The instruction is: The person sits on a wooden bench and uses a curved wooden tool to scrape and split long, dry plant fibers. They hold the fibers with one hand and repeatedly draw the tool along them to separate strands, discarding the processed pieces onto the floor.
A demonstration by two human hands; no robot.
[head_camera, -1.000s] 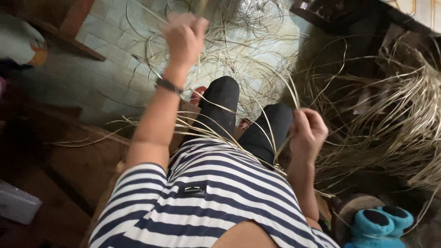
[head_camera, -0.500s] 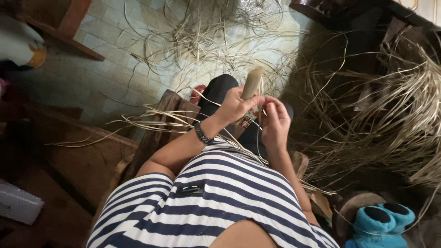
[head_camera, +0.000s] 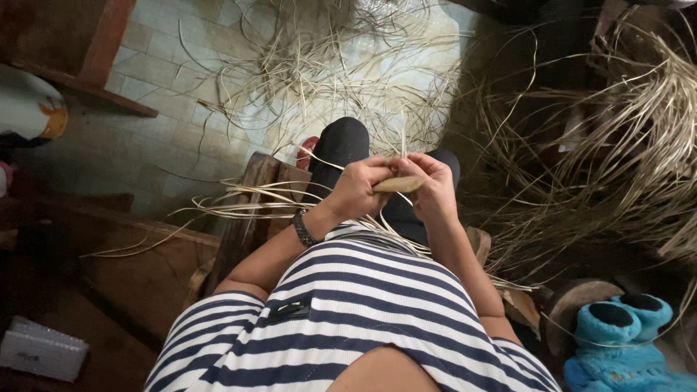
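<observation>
Head view: left hand [head_camera: 357, 190] and right hand [head_camera: 434, 190] pinch one strip [head_camera: 398, 184] over lap; weaving barely begun, loose straw [head_camera: 341, 72] piled on floor.

The tiled floor [head_camera: 152, 156] is pale green-grey and carries most of what is here. A loose tangle of straw [head_camera: 341, 69] lies spread over it ahead, and a thicker heap [head_camera: 632, 145] is piled at the right. Blue slippers [head_camera: 624, 337] sit at lower right, beside a round wooden stool [head_camera: 570, 308].
</observation>
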